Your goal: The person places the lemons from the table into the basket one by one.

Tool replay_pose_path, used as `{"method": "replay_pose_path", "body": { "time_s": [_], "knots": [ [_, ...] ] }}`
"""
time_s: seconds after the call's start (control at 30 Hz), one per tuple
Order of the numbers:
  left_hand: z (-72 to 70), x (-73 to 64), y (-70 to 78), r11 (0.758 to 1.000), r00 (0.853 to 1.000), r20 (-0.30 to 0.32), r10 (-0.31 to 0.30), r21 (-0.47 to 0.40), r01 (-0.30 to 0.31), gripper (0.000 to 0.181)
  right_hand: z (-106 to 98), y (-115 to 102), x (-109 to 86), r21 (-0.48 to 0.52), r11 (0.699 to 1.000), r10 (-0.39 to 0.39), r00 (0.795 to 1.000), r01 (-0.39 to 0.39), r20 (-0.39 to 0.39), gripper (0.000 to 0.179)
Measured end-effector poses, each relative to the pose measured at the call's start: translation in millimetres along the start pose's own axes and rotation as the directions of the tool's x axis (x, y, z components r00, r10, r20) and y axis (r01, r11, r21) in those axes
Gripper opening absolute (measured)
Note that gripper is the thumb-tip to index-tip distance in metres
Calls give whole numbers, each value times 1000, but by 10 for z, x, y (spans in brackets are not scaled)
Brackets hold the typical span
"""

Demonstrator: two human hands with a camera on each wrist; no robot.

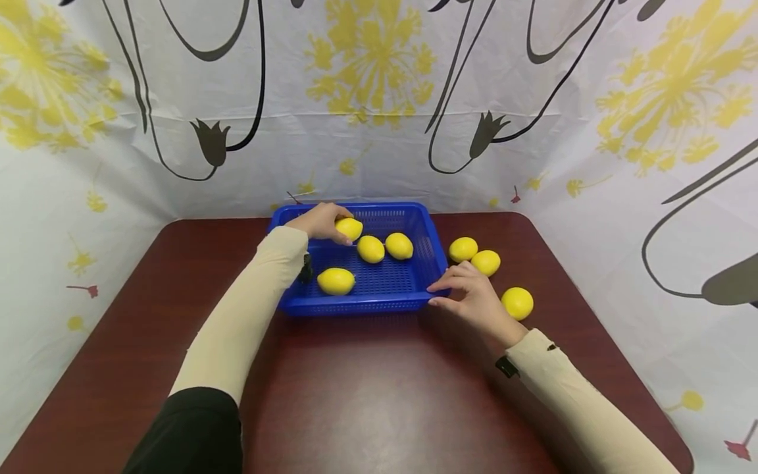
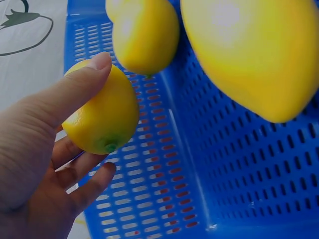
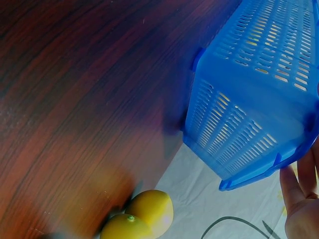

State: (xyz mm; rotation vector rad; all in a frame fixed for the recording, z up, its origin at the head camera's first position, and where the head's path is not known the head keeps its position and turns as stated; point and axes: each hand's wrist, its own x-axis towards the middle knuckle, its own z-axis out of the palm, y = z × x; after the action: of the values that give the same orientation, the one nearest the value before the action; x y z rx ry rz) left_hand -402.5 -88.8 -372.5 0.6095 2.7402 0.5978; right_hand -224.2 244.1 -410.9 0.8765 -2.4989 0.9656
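Blue basket [image 1: 387,280], frame centre: left hand [image 1: 320,222] pinches a lemon [image 1: 351,229], right hand [image 1: 475,301] pinches the rim [image 1: 391,298]; light, steady grips should suit.

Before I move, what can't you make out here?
Head: part of left wall of basket, behind left sleeve.
Head: left end of held lemon, behind left hand.
Left wrist: upper-right lemon, cut by top and right edges.
Right wrist: right hand, cut by right edge.
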Motion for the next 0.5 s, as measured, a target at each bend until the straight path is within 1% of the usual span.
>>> {"method": "replay_pose_path", "body": {
  "time_s": [0.1, 0.2, 0.4, 0.5],
  "knots": [
    [42, 10, -36, 1000, 1000, 16, -14, 8, 13, 69, -4, -4, 4, -4, 1000, 17, 1000, -17, 2, 23],
    [84, 31, -67, 999, 999, 26, -31, 20, 31, 69, -5, -5, 4, -2, 1000, 18, 1000, -18, 0, 23],
    [117, 50, -97, 1000, 999, 41, -17, 19, 17, 69, 10, 13, 4, 6, 1000, -6, 1000, 6, -13, 24],
    [127, 43, -88, 1000, 998, 54, -24, 17, 23, 68, 17, 19, 7, 7, 1000, -15, 1000, 16, -19, 24]
  ]
}}
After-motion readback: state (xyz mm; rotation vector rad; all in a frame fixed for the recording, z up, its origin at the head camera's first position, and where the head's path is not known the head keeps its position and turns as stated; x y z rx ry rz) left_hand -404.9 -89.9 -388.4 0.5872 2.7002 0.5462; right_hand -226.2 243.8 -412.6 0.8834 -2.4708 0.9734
